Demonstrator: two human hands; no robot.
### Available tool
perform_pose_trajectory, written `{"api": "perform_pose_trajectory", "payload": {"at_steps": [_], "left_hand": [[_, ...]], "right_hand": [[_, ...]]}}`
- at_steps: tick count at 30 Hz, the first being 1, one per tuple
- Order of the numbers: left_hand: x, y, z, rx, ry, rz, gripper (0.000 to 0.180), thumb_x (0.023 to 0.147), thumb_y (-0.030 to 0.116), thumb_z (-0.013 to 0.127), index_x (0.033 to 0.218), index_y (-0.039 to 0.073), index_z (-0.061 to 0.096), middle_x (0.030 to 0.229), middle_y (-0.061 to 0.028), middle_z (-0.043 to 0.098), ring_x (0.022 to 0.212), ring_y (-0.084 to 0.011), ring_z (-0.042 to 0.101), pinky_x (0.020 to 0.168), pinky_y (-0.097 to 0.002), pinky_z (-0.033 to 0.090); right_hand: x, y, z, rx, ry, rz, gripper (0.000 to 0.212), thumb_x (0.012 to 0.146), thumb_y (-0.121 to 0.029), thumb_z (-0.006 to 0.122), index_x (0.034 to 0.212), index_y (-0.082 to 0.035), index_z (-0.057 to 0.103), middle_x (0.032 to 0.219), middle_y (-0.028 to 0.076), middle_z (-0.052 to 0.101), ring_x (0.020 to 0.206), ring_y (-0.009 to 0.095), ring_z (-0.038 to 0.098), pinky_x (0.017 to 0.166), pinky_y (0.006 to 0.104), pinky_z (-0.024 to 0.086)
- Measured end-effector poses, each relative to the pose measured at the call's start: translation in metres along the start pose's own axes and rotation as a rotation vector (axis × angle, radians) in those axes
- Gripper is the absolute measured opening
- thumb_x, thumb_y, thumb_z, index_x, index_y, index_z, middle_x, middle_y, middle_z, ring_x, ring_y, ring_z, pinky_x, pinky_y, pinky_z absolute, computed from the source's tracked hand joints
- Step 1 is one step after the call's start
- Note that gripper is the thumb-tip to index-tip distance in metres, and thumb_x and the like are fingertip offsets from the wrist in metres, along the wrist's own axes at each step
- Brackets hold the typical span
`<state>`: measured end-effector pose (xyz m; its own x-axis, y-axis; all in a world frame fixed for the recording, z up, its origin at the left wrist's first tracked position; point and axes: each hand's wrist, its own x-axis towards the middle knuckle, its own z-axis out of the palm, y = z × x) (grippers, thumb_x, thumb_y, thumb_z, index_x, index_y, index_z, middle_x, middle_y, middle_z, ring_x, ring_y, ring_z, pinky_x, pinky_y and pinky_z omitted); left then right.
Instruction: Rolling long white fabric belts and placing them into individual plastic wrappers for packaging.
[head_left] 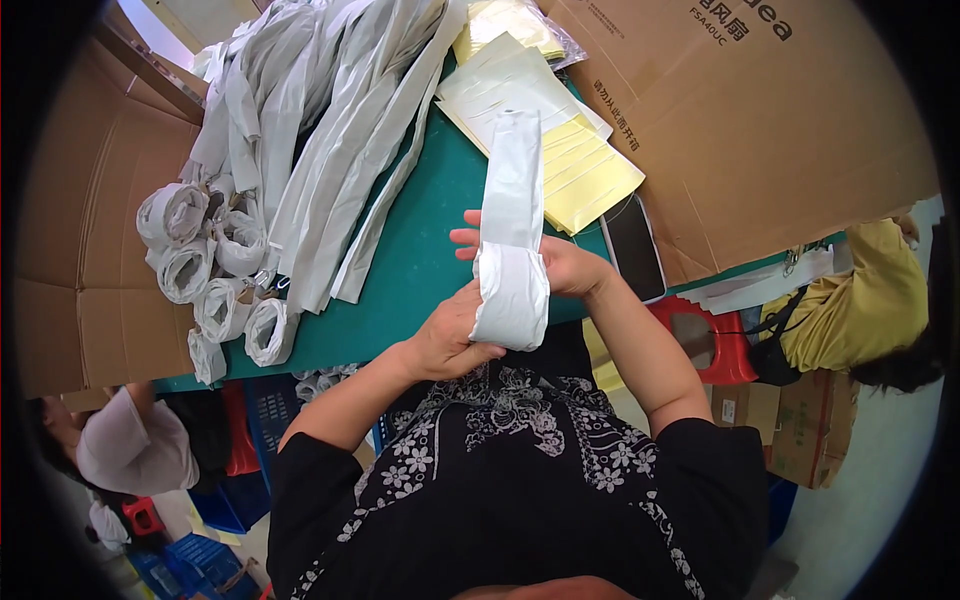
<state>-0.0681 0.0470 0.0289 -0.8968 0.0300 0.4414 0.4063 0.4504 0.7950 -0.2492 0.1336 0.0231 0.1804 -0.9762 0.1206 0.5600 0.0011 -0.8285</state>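
Between my hands is a long white strip (515,185) that looks wrapped in thin paper or film. Its near end is wound into a broad flat loop (512,300), while the far end stretches away over the table. My left hand (445,335) closes on the loop's lower left side, thumb along the bottom. On the other side, my right hand (568,268) holds the strip just above the loop. Its fingers pass behind the strip and their tips show at the left edge. The strip hides part of both hands.
Several white rolls (240,310) with metal buckles lie on the green table (425,220) at left, beside a heap of loose white strips (340,150). Yellow sheets (590,175), a dark phone-like device (632,245) and cardboard boxes (760,130) stand right. Other people sit at both sides.
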Motion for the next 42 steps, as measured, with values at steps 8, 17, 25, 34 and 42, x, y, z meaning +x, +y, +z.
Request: {"api": "perform_pose_trajectory", "payload": {"at_steps": [8, 17, 25, 34, 42], "left_hand": [[-0.006, 0.001, 0.000, -0.022, 0.112, -0.051, 0.019, 0.087, 0.019, 0.053, 0.090, 0.002, 0.061, 0.090, -0.0118, 0.061, 0.088, -0.0281, 0.057, 0.080, -0.0376, 0.043], [-0.002, -0.012, 0.015, -0.727, 0.411, -0.478, 0.029, 0.093, 0.024, 0.046, 0.108, 0.001, 0.054, 0.095, -0.0038, 0.060, 0.084, -0.0103, 0.057, 0.075, -0.0255, 0.047], [-0.003, -0.012, 0.021, 0.098, 0.309, -0.294, 0.030, 0.083, 0.020, 0.061, 0.109, 0.005, 0.056, 0.108, -0.0121, 0.057, 0.108, -0.0336, 0.046, 0.098, -0.0409, 0.031], [0.036, -0.030, 0.032, 0.645, 0.141, -0.190, 0.045, 0.075, 0.029, 0.067, 0.109, 0.002, 0.053, 0.113, -0.0144, 0.049, 0.111, -0.0322, 0.042, 0.100, -0.0466, 0.028], [0.116, -0.104, -0.037, 0.436, 0.344, -0.336, 0.024, 0.082, 0.023, 0.058, 0.095, 0.003, 0.063, 0.085, -0.0146, 0.063, 0.082, -0.0309, 0.060, 0.074, -0.0376, 0.048]], "right_hand": [[-0.002, -0.017, 0.001, -0.529, 0.083, -0.044, 0.072, 0.071, -0.007, 0.071, 0.133, -0.004, 0.036, 0.132, 0.014, 0.044, 0.120, 0.024, 0.045, 0.100, 0.0359, 0.036], [0.002, -0.005, 0.005, -1.321, 0.100, -0.577, 0.032, 0.070, -0.002, 0.064, 0.100, -0.013, 0.066, 0.114, 0.011, 0.059, 0.108, 0.029, 0.054, 0.092, 0.0373, 0.043], [-0.036, 0.002, 0.007, -1.175, 0.694, -0.282, 0.041, 0.077, -0.006, 0.062, 0.117, -0.004, 0.054, 0.117, 0.014, 0.055, 0.111, 0.025, 0.051, 0.096, 0.0339, 0.038], [-0.042, 0.049, 0.030, -0.355, 0.864, -0.199, 0.041, 0.094, -0.028, 0.046, 0.121, 0.004, 0.047, 0.117, 0.011, 0.050, 0.105, 0.014, 0.048, 0.091, 0.0280, 0.038], [-0.058, -0.035, -0.023, -0.296, 1.092, -0.578, 0.033, 0.096, -0.018, 0.040, 0.119, 0.005, 0.045, 0.113, 0.010, 0.055, 0.103, 0.014, 0.052, 0.092, 0.0284, 0.038]]}}
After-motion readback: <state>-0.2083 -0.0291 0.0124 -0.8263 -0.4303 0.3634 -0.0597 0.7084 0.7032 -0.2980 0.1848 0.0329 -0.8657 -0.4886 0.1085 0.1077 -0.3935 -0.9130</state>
